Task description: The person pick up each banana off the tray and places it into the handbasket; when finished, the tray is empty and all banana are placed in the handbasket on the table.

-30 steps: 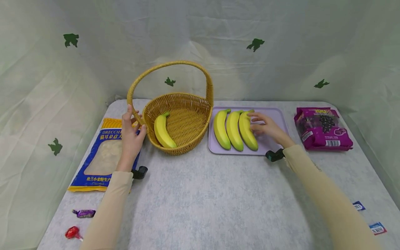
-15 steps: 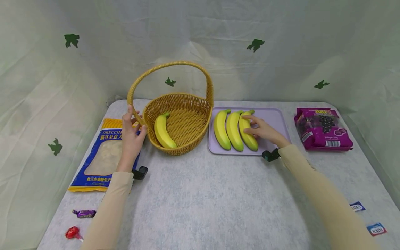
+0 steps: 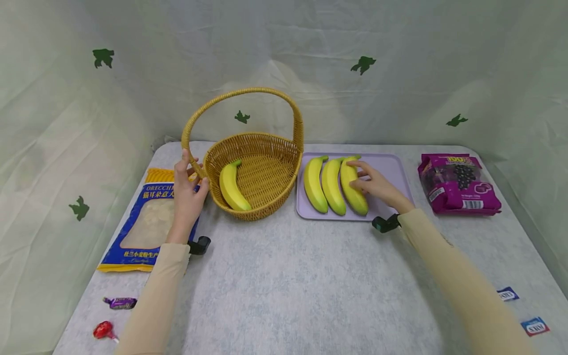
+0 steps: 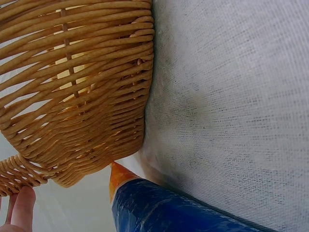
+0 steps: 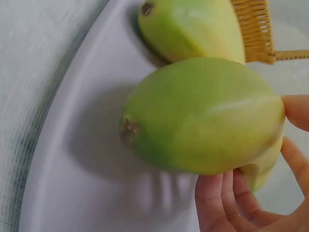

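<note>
My left hand (image 3: 188,190) grips the lower left end of the handle of a wicker basket (image 3: 284,190); in the left wrist view its fingertips (image 4: 24,208) show at the woven handle base. One banana (image 3: 231,186) lies inside the basket. To the right, a lilac tray (image 3: 385,165) bears three bananas side by side. The thumb and fingers of my right hand (image 3: 377,187) pinch the rightmost banana (image 3: 353,190). Seen from the right wrist, that banana (image 5: 203,116) is held above its shadow on the tray, with the middle banana (image 5: 193,29) just beyond it.
A blue and yellow pasta bag (image 3: 142,222) lies under my left forearm. Near it are a purple wrapped candy (image 3: 122,303) and a red lollipop (image 3: 104,330). At the right stand a purple grape-printed bag (image 3: 459,185) and two small wrapped sweets (image 3: 534,326). A white curtain hangs behind.
My right hand has moved slightly left and closed its thumb and fingers on the rightmost banana, which has shifted a little. The left hand and basket are nearly unchanged.
</note>
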`<state>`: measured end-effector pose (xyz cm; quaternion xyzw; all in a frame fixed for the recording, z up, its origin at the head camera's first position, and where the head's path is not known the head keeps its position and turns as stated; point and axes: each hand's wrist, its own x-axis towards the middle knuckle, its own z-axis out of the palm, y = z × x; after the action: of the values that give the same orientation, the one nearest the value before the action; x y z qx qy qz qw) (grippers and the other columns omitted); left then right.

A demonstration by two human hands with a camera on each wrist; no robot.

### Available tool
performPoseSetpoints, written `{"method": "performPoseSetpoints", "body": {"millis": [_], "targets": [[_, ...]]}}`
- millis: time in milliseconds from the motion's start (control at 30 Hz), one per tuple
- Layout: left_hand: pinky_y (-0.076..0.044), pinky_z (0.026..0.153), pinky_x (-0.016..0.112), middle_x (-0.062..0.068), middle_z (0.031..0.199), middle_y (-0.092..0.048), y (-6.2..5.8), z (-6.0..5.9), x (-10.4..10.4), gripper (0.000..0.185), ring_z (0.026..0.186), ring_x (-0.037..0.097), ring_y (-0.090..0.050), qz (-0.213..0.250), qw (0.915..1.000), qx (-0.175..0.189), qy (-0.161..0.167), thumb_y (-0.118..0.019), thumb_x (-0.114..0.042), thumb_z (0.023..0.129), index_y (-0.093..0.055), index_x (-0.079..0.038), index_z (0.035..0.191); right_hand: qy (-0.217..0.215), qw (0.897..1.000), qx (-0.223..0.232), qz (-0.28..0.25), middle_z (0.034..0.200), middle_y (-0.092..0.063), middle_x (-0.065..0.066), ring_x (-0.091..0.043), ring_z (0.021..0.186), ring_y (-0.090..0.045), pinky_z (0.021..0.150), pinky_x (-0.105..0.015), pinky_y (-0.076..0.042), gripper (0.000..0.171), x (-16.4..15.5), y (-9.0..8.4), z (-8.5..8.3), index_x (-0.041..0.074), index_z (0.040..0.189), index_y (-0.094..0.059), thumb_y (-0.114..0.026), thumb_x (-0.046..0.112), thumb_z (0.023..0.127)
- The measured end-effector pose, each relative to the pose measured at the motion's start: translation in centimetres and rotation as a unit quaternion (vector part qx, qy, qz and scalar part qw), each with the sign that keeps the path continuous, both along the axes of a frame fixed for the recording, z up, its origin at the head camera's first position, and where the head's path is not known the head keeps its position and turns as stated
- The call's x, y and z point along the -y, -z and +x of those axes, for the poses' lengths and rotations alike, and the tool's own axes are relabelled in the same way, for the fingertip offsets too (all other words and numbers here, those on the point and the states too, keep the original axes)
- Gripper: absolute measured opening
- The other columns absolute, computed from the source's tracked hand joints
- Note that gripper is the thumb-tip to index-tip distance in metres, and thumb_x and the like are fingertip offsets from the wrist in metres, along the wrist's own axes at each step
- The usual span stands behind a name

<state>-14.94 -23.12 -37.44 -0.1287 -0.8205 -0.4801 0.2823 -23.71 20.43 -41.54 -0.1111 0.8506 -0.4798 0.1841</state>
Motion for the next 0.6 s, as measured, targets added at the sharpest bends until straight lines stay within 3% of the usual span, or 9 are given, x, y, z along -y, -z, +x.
{"method": "performPoseSetpoints", "body": {"millis": [267,600], "targets": [[-0.038,0.093,0.066,0.032,0.13,-0.032,0.0,0.0,-0.1,0.086,0.115,0.05,-0.043,0.003,1.0,-0.002,0.0,-0.046,0.017,0.09,-0.021,-0.04,0.149,-0.026,0.998,-0.013,-0.051,0.135,-0.035,-0.022,-0.038,0.115,-0.048,0.091,-0.049,-0.046,0.064,0.5,-1.8,1.3,0.021,0.152,-0.029,-0.057,0.022,0.094],[-0.039,0.092,0.067,0.032,0.13,-0.031,0.2,-0.1,0.0,0.087,0.114,0.051,-0.043,0.006,0.9999,-0.008,0.005,-0.046,0.017,0.09,-0.021,-0.041,0.15,-0.077,0.993,-0.007,-0.09,0.132,-0.035,-0.018,-0.033,0.106,-0.055,0.089,-0.045,-0.048,0.062,3.6,-3.8,2.4,0.024,0.149,-0.034,-0.062,0.023,0.094]]}}
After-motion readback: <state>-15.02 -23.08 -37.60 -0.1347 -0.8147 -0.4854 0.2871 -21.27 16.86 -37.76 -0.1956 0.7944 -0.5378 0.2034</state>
